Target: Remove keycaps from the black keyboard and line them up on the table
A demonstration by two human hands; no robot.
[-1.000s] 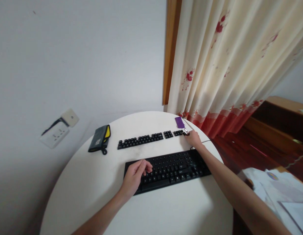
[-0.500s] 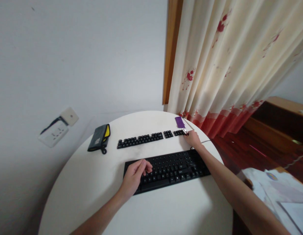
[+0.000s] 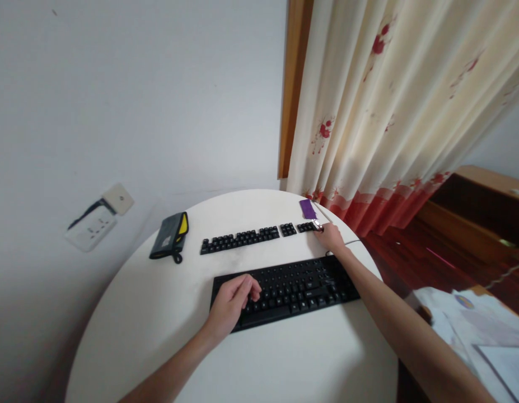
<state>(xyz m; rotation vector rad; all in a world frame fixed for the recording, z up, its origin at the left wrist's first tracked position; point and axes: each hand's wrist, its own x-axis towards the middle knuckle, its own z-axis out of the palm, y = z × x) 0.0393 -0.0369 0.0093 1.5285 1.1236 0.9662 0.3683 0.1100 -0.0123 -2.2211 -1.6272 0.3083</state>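
A black keyboard (image 3: 280, 313) lies across the white round table (image 3: 284, 364); some of its key places look bare. My left hand (image 3: 236, 299) rests over its left end, fingers curled in and thumb against them, with nothing seen in the grip. Beyond the keyboard, loose black keycaps (image 3: 242, 239) stand in a row broken into groups. At the row's right end, my right hand (image 3: 330, 238) is closed around a small silvery metal piece (image 3: 317, 225), its kind too small to tell. Its tip touches or nearly touches the last keycaps.
A grey pouch (image 3: 167, 238) with yellow lining lies at the table's left edge. Near the far edge is a purple cloth or card (image 3: 308, 209). A wall socket (image 3: 91, 228), a flowered curtain (image 3: 368, 112) and papers (image 3: 486, 336) at the right surround the table.
Almost nothing differs. The view has shifted slightly, and both hands keep their places and grips.
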